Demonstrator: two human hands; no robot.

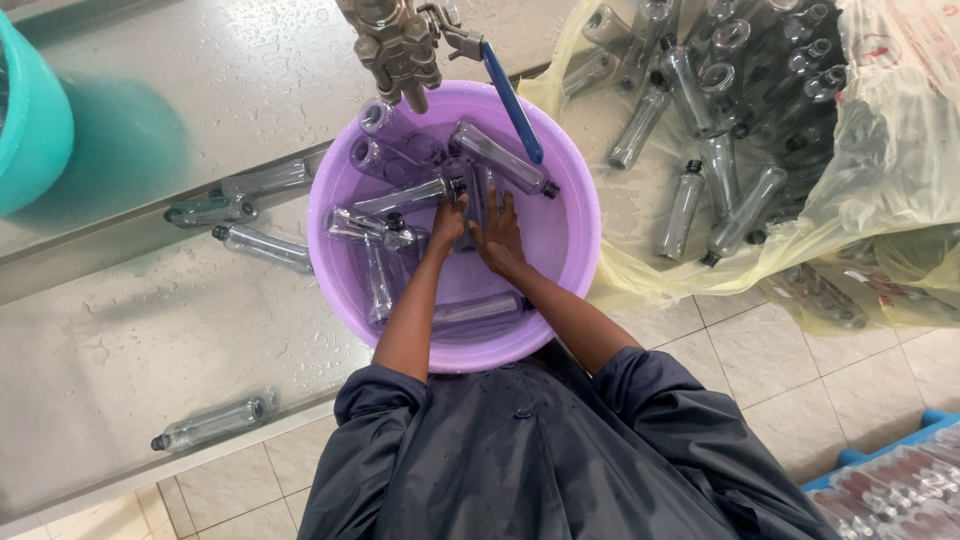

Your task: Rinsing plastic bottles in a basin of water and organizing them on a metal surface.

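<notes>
**Bottle washing under way: a few out, many still waiting**

I take the purple basin (575,270) as my landmark. Nearest to me, in front of the basin, one clear bottle with a dark cap (212,423) lies alone on the wet steel counter (120,340).

Inside the basin there is water, and about eight clear plastic bottles (500,157) lie or float in it. Both my hands are in the middle of the basin. My left hand (447,222) and my right hand (498,235) are curled together around one submerged bottle (474,200); how tightly the fingers close on it I cannot tell, because the water and the bottles blur them.

Just to the left of the basin, three bottles (262,247) lie on the counter, touching its wall or near it. I judge these, with the single one, as already handled.

To the right of the basin, a yellow plastic bag (900,180) lies open and holds a large heap of the same bottles (720,120), so I judge most of the work remains.

Behind the basin, a metal tap with a blue lever (510,100) hangs over its far rim. Far left of it stands a teal bucket (35,120); its contents are not visible.
</notes>
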